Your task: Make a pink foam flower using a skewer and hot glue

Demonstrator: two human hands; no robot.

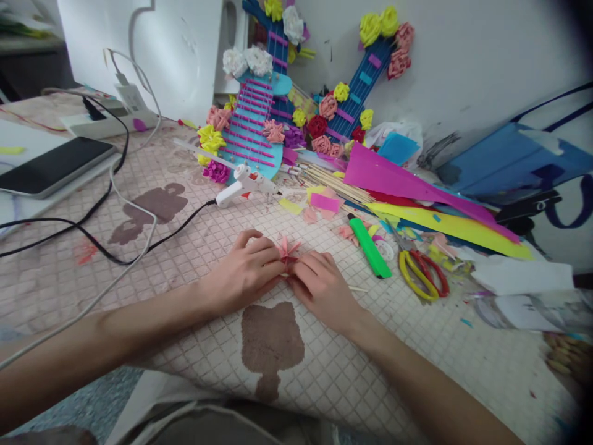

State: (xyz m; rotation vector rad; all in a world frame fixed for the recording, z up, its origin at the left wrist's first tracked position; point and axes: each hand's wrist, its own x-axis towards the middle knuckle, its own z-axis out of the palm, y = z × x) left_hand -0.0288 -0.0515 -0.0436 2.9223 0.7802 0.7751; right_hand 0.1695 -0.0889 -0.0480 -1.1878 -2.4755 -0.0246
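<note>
A pink folded paper flower [288, 248] with pointed petals sits between my two hands, just above the quilted table cover. My left hand [254, 264] has its fingers curled and closed on the flower's left side. From the right, my right hand [319, 285] pinches the flower's lower edge, its fingers bent inward. The fingertips of both hands partly hide the flower's base. A thin wooden stick [357, 289] pokes out beside my right hand; whether it joins the flower I cannot tell.
A white glue gun [245, 184] lies beyond my hands, its black cord running left. To the right are a green cutter knife [369, 246], scissors [419, 275], paper scraps and wooden sticks [333, 184]. Flower-covered paper guitars [252, 120] lean behind. A phone [58, 165] lies left.
</note>
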